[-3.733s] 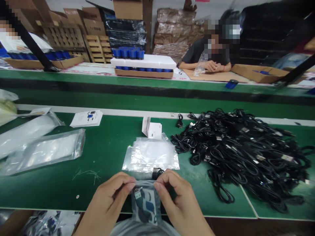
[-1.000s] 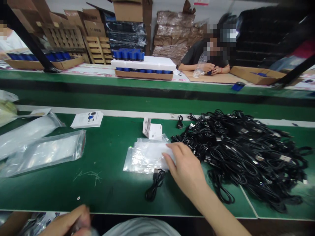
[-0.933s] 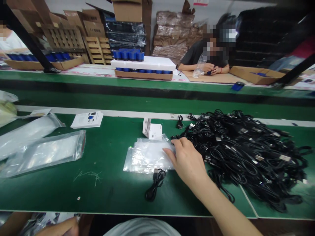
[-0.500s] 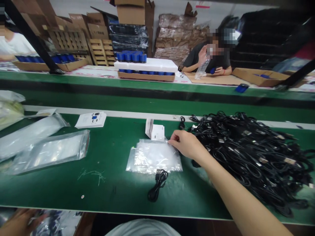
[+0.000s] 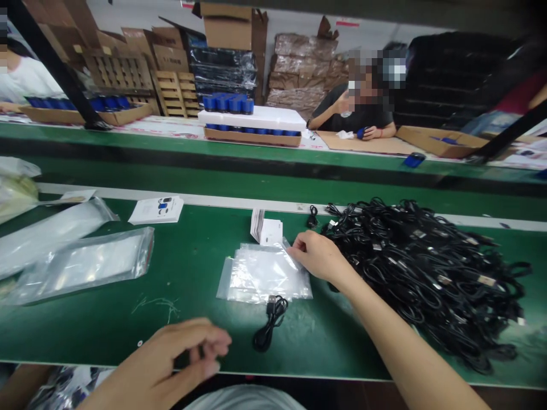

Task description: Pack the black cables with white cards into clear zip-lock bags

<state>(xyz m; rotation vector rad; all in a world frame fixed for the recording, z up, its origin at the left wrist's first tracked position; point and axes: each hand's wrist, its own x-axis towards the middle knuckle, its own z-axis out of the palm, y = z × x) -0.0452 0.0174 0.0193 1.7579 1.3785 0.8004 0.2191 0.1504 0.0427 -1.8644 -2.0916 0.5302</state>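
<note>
Thumb and fingertips of my right hand (image 5: 318, 254) pinch the upper right corner of a clear plastic bag (image 5: 260, 273), the top one of a small flat stack; that corner is bent up. My left hand (image 5: 179, 356) hovers over the front edge of the table, fingers half curled, thumb apart, nothing in it. To its right lies a coiled black USB cable (image 5: 269, 327), just in front of the bags. Behind the bags are a small white leaflet (image 5: 272, 231) and a folded booklet standing upright (image 5: 257, 223).
A big heap of black cables (image 5: 419, 279) covers the right of the green table. Larger plastic bags (image 5: 94, 262) and a stack of printed manuals (image 5: 157, 210) lie left. Across the belt, a person (image 5: 363, 102) sits by blue items (image 5: 228, 103) and cartons.
My left hand has come up from below the table edge at the lower left and moved right over the table. The bag's corner is now raised in my right hand's fingers.
</note>
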